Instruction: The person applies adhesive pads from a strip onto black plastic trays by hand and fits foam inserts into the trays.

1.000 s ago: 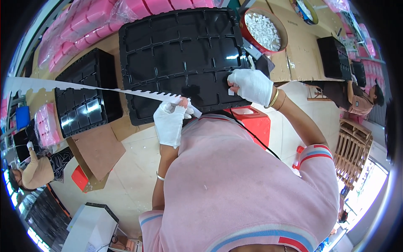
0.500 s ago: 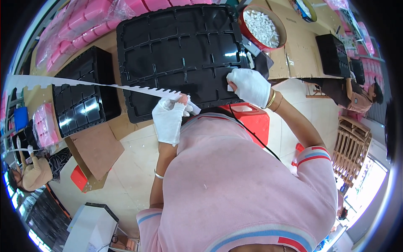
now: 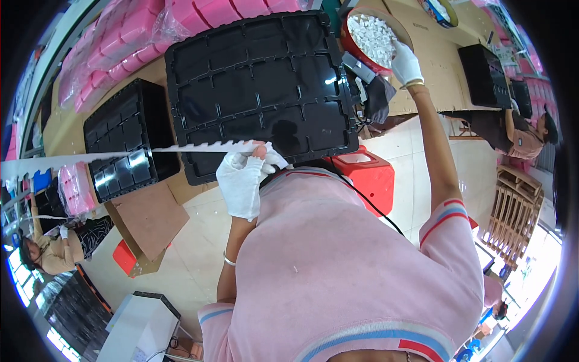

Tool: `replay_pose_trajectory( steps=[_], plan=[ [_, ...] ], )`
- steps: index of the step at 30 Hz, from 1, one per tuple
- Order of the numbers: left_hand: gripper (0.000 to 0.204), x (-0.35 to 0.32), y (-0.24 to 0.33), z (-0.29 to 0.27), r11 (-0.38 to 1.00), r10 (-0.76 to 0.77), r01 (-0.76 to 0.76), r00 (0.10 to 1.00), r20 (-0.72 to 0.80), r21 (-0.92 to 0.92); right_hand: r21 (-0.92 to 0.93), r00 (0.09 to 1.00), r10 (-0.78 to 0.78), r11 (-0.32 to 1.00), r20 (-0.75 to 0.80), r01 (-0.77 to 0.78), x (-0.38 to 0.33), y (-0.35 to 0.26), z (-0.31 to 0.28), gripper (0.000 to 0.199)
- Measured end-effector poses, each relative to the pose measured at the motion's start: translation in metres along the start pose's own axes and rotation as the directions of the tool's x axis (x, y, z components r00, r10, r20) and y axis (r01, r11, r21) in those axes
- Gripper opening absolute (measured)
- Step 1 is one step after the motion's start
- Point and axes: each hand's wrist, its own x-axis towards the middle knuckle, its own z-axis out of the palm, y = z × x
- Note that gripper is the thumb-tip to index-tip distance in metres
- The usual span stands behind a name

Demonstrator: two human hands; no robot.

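My left hand (image 3: pixel 240 183), in a white glove with bare fingertips showing, is closed on a long white strip (image 3: pixel 208 148) with a toothed edge. The strip runs off to the left, and a short end of it sticks out on the other side of the fingers. Below it lies a large black plastic tray (image 3: pixel 253 66) with a ribbed grid on its surface. My right hand (image 3: pixel 408 64), also white-gloved, reaches to the right side of a red round tub (image 3: pixel 357 51) filled with small white pieces (image 3: pixel 371 37). Its fingertips meet the pieces, and their grip is unclear.
A second black tray (image 3: pixel 117 136) stands at left. Pink wrapped packs (image 3: pixel 120 39) line the back. A grey cloth (image 3: pixel 379 102) and small box (image 3: pixel 358 67) sit beside the tub. A red stool (image 3: pixel 374 181) and black cable are near my body. Other people work at both sides.
My right hand has moved from the large tray's right edge, where it held a small white piece, up and right to the tub. My left hand keeps the strip, now slightly lower.
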Motion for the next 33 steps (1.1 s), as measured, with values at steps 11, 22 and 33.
replay_pose_trajectory(
  steps=[11, 22, 33],
  plan=[
    [0.022, 0.006, -0.003, 0.014, 0.997, 0.036, -0.039, 0.999, -0.032, -0.071, 0.796, 0.781, -0.332, 0.513, 0.529, -0.321, -0.037, -0.284, -0.101, 0.019],
    [0.024, -0.011, 0.015, 0.017, 0.991, -0.042, 0.033, 0.997, -0.070, -0.130, 0.866, 0.765, -0.521, 0.491, 0.378, -0.094, -0.045, -0.298, -0.108, 0.013],
    [0.015, -0.010, -0.032, -0.061, 0.962, 0.247, -0.109, 0.733, -0.634, 0.249, 0.363, 0.858, -0.514, 0.800, 0.005, 0.478, 0.116, -0.183, -0.024, 0.006]
  ],
)
